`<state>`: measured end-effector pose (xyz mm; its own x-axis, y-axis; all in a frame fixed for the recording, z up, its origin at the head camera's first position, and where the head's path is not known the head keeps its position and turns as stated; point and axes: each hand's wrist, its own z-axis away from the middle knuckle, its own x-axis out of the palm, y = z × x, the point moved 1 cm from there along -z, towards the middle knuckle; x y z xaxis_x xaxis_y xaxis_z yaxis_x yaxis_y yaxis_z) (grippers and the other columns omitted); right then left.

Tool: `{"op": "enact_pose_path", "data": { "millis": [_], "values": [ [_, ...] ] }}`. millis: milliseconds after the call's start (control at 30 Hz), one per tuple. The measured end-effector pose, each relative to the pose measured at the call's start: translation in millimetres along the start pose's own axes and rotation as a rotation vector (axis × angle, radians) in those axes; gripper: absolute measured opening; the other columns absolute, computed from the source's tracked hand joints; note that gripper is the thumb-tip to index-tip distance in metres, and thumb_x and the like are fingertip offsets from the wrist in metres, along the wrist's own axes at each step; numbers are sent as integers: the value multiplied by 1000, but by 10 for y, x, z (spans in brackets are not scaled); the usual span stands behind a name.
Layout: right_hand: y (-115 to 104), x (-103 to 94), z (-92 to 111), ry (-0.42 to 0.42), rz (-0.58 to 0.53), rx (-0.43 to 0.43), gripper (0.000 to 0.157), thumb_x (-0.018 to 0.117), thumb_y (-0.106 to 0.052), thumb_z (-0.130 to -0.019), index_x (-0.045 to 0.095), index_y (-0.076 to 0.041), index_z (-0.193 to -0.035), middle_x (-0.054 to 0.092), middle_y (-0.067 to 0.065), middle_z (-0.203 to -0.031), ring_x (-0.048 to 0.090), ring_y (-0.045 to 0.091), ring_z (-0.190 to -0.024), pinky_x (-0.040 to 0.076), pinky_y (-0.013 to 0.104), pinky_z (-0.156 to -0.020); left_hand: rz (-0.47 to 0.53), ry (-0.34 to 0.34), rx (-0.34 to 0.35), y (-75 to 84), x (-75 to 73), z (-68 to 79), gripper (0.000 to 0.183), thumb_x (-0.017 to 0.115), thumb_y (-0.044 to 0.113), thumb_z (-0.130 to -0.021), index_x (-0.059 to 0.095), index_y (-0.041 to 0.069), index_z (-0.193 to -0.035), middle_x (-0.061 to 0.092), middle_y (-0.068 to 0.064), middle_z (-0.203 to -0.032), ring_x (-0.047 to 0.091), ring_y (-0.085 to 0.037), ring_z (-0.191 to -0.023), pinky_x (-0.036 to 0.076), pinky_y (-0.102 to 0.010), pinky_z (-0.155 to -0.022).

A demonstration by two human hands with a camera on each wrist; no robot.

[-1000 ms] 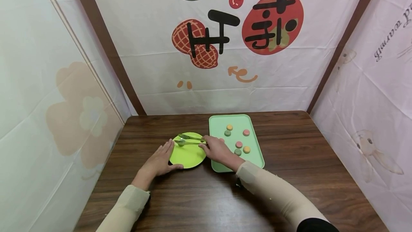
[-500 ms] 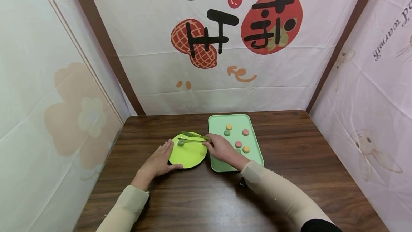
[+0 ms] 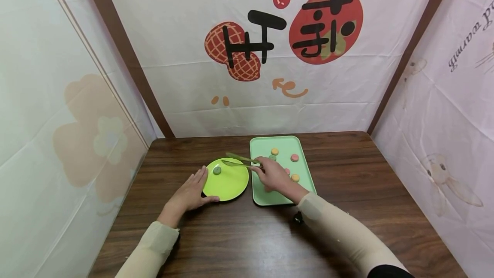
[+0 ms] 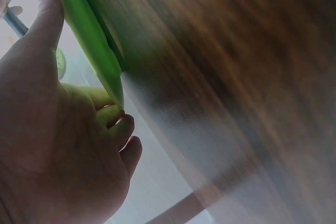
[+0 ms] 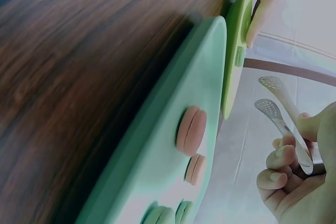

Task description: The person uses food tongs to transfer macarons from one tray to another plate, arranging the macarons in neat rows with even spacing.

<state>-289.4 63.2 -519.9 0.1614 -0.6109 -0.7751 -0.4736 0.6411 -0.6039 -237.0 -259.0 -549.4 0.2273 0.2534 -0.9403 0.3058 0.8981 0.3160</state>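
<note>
My left hand (image 3: pixel 189 193) rests at the left rim of a lime-green plate (image 3: pixel 227 188), its fingers straight and thumb spread along the edge. In the left wrist view that hand touches the plate's rim (image 4: pixel 89 32). One green macaron (image 3: pixel 217 170) lies on the plate's upper left. My right hand (image 3: pixel 275 177) holds metal tongs (image 3: pixel 241 158) over the mint tray's left side. The tongs' perforated tips (image 5: pixel 269 108) are apart, with nothing between them, above the plate's far right edge.
The mint tray (image 3: pixel 264 142) stands right of the plate. It bears several macarons, including a yellow one (image 3: pixel 274 151), a pink one (image 3: pixel 295 158) and another yellow one (image 3: pixel 295 178); my right hand hides some. Fabric walls (image 3: pixel 185 119) surround the wooden table (image 3: pixel 239 243).
The tongs have let go of the green macaron, which stays on the plate. My right hand has drawn back rightward over the tray with the tongs. The left hand has not moved.
</note>
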Motion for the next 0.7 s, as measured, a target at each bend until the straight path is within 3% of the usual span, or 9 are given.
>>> {"op": "enact_pose_path", "data": {
  "millis": [200, 567, 700],
  "values": [
    [75, -100, 59, 45, 0, -8, 24, 66, -26, -110, 72, -6, -121, 74, 3, -95, 71, 17, -85, 60, 38, -71, -3, -5, 0, 13, -12, -14, 120, 68, 70, -96, 14, -10, -167, 14, -30, -175, 19, -44, -163, 19, -58, -133],
    [211, -237, 179, 79, -39, -1, 17, 67, -21, -109, 72, -6, -116, 79, 6, -98, 71, 15, -86, 59, 39, -74, -4, -4, -6, 13, 8, -11, 120, 68, 70, -96, 15, -11, -167, 15, -30, -175, 19, -44, -163, 19, -58, -133],
    [256, -287, 230, 93, -8, 17, 25, 67, -23, -109, 72, -5, -126, 77, 5, -102, 69, 17, -83, 58, 39, -72, 0, -4, -9, 19, 3, -9, 120, 69, 69, -96, 15, -11, -167, 14, -30, -175, 19, -45, -163, 18, -58, -133]
  ]
}}
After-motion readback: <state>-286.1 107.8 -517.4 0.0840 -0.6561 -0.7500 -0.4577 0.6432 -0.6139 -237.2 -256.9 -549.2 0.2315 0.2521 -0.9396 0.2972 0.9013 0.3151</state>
